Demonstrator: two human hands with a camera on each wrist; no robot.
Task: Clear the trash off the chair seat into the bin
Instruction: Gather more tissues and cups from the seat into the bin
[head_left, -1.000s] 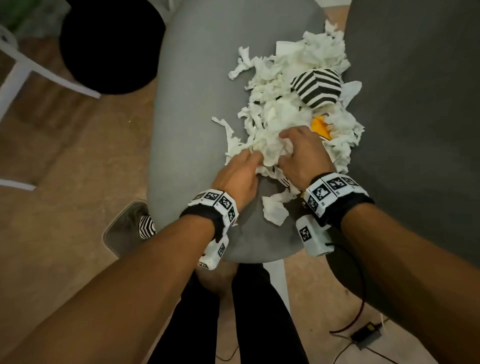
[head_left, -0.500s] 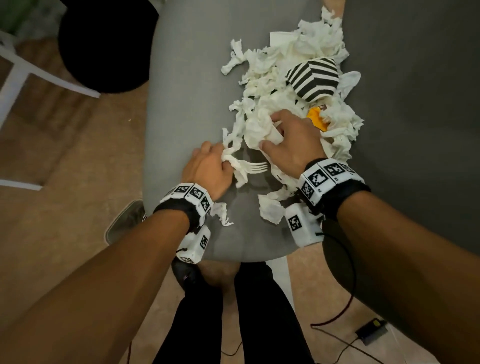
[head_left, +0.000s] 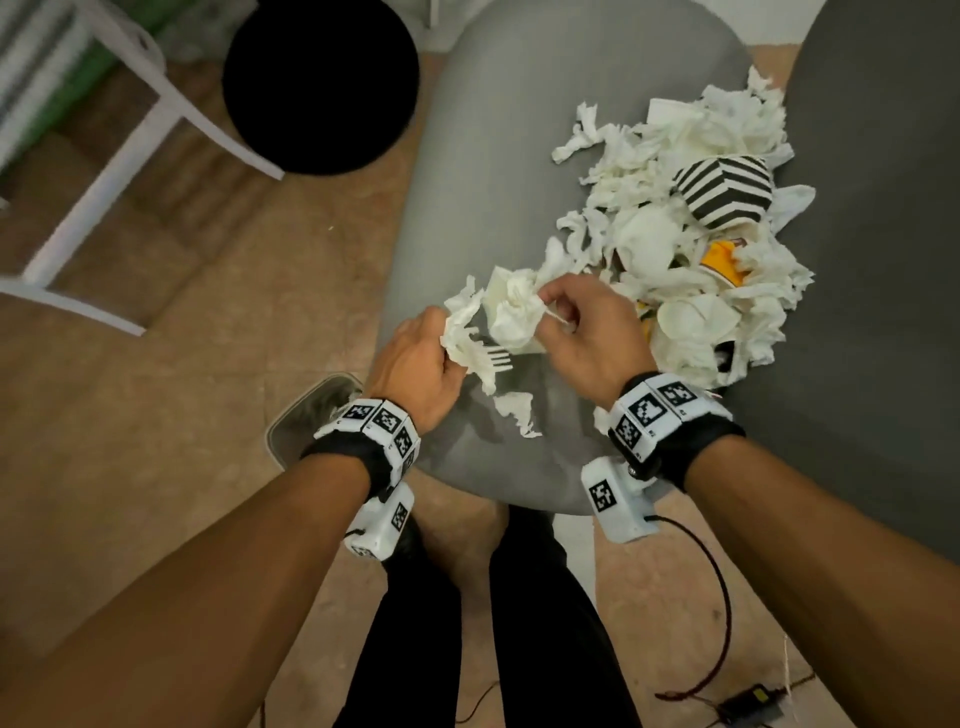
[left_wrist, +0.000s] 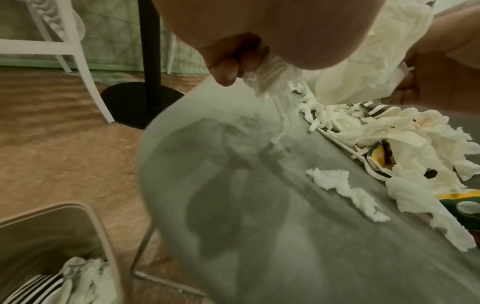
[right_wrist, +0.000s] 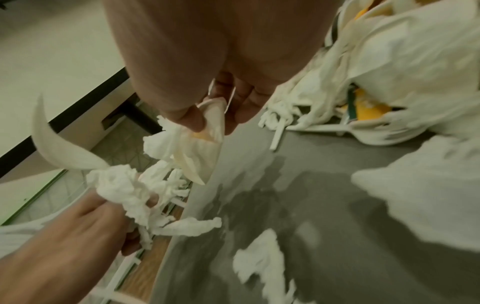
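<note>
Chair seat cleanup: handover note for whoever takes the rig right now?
Left hand: grips torn tissue and a white plastic fork.
Right hand: pinches a crumpled tissue wad.
Both are raised above the chair seat.
Done: bin, beside the chair, already holds tissue and a striped item.
Left: drop both handfuls, then clear the pile, striped cup and loose scrap.

The left half of the chair seat (head_left: 498, 156) is bare apart from one tissue scrap (head_left: 517, 410); the trash pile (head_left: 691, 270) fills the right side. The bin (left_wrist: 85, 218) stands open below the seat's left edge, with a table base (head_left: 319, 83) farther off.
</note>
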